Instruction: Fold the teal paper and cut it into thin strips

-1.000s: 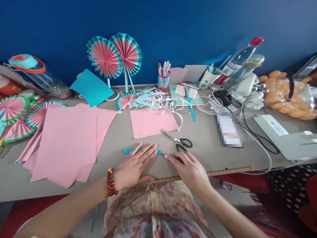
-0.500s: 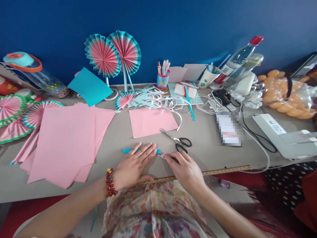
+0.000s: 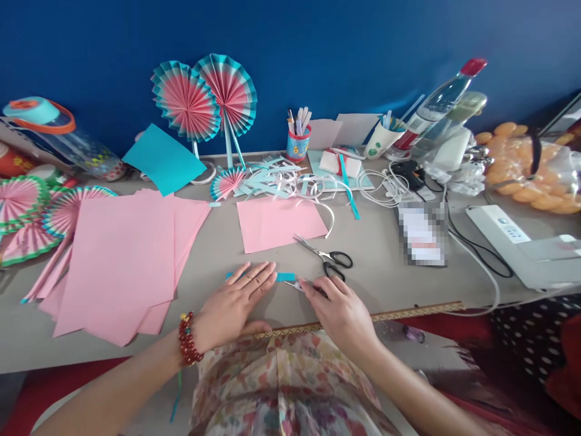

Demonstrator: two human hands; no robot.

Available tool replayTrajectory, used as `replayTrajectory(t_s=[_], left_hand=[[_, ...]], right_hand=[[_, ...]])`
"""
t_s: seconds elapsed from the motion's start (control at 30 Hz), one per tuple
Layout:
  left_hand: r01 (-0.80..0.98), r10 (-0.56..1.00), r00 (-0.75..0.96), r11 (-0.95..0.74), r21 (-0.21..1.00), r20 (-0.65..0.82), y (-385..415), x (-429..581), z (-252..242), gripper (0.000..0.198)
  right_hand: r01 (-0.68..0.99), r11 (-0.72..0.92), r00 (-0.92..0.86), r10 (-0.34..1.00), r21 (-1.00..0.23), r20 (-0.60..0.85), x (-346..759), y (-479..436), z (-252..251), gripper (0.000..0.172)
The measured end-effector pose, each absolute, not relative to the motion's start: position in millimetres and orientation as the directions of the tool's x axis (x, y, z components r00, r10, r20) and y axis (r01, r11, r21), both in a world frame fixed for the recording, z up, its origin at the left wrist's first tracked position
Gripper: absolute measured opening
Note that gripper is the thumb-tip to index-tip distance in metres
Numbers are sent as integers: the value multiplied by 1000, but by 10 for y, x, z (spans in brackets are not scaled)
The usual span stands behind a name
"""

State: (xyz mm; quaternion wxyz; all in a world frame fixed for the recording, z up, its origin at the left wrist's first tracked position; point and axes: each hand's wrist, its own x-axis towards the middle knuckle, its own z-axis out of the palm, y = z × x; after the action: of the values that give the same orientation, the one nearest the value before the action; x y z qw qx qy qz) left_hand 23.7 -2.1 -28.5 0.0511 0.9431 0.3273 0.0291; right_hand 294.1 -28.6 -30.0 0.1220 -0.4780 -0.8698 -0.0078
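Observation:
My left hand (image 3: 233, 306) lies flat on the table with its fingers stretched out, pressing on a narrow blue paper strip (image 3: 285, 277). The strip's right end shows past the fingertips, and a bit of its left end shows too. My right hand (image 3: 340, 309) is closed around a thin-bladed tool (image 3: 297, 285) whose pointed metal tip lies just below the strip's right end. Most of this tool is hidden by the fingers; a dark part shows under them. Just beyond my right hand lies a pair of black-handled scissors (image 3: 324, 251), partly spread, its tips on a pink paper sheet (image 3: 276, 224).
Pink sheets (image 3: 122, 260) are stacked at left, beside folded paper fans (image 3: 75, 209). Paper strips (image 3: 272, 178) lie heaped at the back, near a pen cup (image 3: 298, 142). A phone (image 3: 422, 233), cables and a power strip (image 3: 503, 230) are at right.
My left hand has slid left along the blue strip, so more of its right end shows. My right hand stays in nearly the same place with its tool.

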Motion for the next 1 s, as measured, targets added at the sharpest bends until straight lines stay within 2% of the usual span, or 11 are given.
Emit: replayTrajectory(t_s=[0.63, 1.0], left_hand=[[624, 630, 776, -771, 125, 12, -38, 224, -338, 91], [629, 632, 775, -770, 104, -14, -41, 230, -337, 89]], right_hand=[[831, 545, -512, 828, -111, 228, 2862, -300, -313, 32], [827, 534, -501, 841, -174, 204, 2809, -334, -351, 32]])
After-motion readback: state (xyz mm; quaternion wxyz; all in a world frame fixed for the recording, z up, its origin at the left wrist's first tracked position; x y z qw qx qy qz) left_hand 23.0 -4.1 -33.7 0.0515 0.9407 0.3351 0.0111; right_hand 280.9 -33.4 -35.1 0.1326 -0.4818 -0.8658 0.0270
